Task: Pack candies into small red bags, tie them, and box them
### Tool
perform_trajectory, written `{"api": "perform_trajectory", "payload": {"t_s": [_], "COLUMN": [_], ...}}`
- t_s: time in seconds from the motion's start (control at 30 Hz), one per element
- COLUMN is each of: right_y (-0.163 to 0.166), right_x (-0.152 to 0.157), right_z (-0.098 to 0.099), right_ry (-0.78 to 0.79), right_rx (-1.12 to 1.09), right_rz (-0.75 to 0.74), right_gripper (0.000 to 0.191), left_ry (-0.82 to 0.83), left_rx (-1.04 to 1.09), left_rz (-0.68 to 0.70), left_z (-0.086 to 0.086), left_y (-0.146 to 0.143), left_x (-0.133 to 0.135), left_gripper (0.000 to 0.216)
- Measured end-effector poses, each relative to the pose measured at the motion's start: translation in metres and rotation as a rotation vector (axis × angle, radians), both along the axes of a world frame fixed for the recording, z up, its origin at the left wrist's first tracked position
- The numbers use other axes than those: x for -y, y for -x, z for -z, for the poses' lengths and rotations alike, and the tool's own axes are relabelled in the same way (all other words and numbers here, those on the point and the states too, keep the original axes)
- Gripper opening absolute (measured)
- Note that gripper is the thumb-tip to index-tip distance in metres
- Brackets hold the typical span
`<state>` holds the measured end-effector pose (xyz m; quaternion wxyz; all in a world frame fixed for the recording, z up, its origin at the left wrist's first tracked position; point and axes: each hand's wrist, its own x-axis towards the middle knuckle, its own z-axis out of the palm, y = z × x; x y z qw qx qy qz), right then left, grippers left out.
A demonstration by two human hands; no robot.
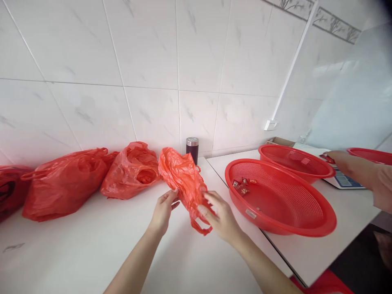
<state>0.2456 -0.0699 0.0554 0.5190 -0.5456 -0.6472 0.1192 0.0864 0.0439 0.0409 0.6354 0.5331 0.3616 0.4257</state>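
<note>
White counter (pixel 92 245) | both hands grip red bag (pixel 183 175) | no legible writing

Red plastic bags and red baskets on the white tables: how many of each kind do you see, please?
Red plastic bags: 4 (one held by the left hand and right hand, one, one, one at the left edge)
Red mesh baskets: 3 (near, behind it, far right)
Total: 7
</note>
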Motion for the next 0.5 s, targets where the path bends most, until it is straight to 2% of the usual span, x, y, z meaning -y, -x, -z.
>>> {"api": "perform_trajectory", "payload": {"t_s": [0.2,0.27,0.37,0.43,0.5], "right_y": [-0.025,-0.017,0.007,0.023,0.033], "right_x": [0.027,0.031,0.037,0.04,0.041], "right_z": [-0.028,-0.033,-0.036,-0.034,-0.028], "right_ry": [-0.101,-0.074,-0.068,-0.056,0.028], "right_rx": [-0.299,-0.285,-0.122,-0.018,0.032], "right_rz": [0.221,0.179,0.038,-0.03,-0.067], "right_gripper": [0.037,0.032,0.026,0.033,0.05], "left_ry": [0.139,0.124,0.001,-0.069,-0.05], "left_rx": [0.096,0.062,-0.036,-0.058,-0.021], "left_rz": [-0.15,-0.156,-0.136,-0.085,-0.004], "left_z": [-0.014,-0.016,-0.021,-0.026,-0.032], "left_y": [0.049,0.054,0.049,0.041,0.034], "left_x": [0.013,0.026,0.048,0.062,0.073], "left_gripper": [0.03,0.029,0.032,0.035,0.036]}}
